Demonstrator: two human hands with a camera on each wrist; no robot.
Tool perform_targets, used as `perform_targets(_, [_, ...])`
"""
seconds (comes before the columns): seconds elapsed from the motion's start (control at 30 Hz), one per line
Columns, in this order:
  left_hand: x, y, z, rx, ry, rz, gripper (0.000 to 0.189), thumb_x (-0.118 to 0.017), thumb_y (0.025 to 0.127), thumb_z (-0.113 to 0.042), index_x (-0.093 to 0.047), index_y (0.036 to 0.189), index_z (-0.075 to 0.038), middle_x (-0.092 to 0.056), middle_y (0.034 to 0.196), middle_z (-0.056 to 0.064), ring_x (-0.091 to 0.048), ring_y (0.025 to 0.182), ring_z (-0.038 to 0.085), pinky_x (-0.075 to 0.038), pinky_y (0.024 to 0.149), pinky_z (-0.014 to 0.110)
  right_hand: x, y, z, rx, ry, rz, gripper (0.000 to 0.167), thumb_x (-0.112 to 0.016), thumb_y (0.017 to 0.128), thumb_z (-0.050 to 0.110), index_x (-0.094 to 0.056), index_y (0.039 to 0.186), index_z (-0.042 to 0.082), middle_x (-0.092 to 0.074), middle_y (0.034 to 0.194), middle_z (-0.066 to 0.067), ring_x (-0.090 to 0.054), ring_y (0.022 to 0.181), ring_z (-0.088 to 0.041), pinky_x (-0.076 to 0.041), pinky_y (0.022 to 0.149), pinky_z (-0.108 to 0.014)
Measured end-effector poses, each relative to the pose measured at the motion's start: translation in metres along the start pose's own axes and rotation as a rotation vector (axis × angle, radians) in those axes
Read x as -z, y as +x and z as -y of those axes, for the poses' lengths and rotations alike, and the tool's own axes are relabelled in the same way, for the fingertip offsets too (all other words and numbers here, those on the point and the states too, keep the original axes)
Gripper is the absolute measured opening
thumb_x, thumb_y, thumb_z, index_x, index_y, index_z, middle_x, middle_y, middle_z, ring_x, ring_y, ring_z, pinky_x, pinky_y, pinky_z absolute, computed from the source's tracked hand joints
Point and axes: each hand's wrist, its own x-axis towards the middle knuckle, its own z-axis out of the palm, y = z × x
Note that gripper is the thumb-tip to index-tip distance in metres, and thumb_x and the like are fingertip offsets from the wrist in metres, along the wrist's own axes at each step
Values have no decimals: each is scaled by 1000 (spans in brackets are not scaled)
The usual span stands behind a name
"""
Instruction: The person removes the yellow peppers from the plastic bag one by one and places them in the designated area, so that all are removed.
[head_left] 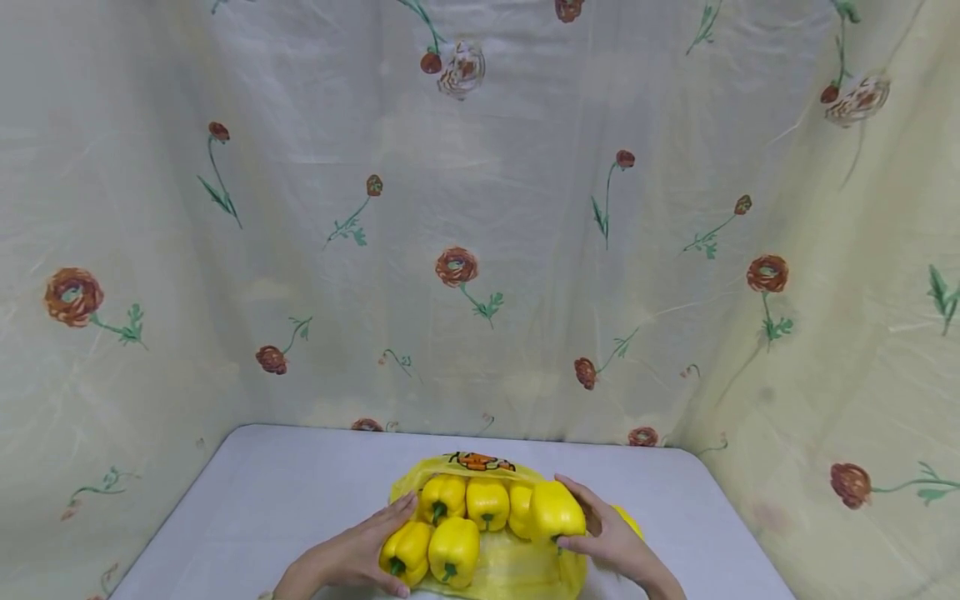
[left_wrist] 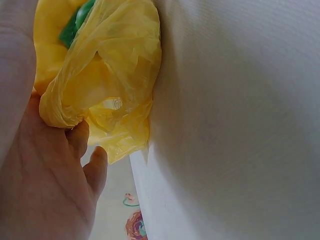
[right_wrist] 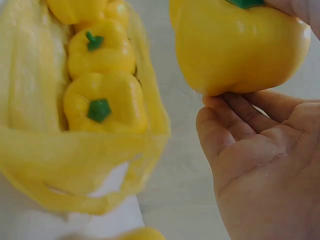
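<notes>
A yellow plastic bag (head_left: 513,567) lies with its mouth open, holding several yellow bell peppers (head_left: 453,548) with green stems. At its left side my left hand (head_left: 354,546) holds the bag, the gathered rim (left_wrist: 62,112) against its fingers. My right hand (head_left: 618,542) grips one yellow bell pepper (head_left: 557,510) between thumb and fingers at the bag's right side. The right wrist view shows that pepper (right_wrist: 240,50) raised beside the bag (right_wrist: 85,150), stem toward the thumb.
Another yellow pepper (head_left: 628,520) sits right of the bag, partly hidden behind my right hand. The white table (head_left: 300,467) is enclosed at the back and sides by a flower-printed curtain (head_left: 517,358).
</notes>
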Motion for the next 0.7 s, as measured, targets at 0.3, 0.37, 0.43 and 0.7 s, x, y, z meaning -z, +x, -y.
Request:
perform_targets(0.3, [0,0,0,-1,5,-9,111,-75,75,-56,-11,156,-16,-6,164,7,-17,148,37,-23,112,64,23,-9,-1,-32,-12,-100,82,-73,85,17,-26,153,16,-31,155,-16,-46,129,-12,-43,96,-12])
perform_targets(0.37, [-1,0,0,-4,4,-9,111,-75,75,-56,-11,156,-16,-7,164,7,-17,147,38,-23,112,64,27,-11,-1,-48,-11,-117,82,-73,85,17,-26,153,17,-30,155,-15,-46,130,-16,-43,96,-13])
perform_targets(0.43, [-1,0,1,-10,3,-9,111,-75,75,-56,-11,156,-15,-7,164,8,-17,147,38,-23,112,64,31,-14,-1,-57,-23,-137,83,-74,85,19,-26,153,17,-30,155,-16,-46,130,-18,-43,95,-13])
perform_targets(0.7, [-2,-1,2,-14,4,-9,111,-75,75,-56,-11,156,-15,-7,164,8,-17,147,38,-23,112,64,47,-21,-6,-69,-18,-193,82,-72,86,19,-26,153,18,-26,158,-15,-47,117,9,-41,94,-10])
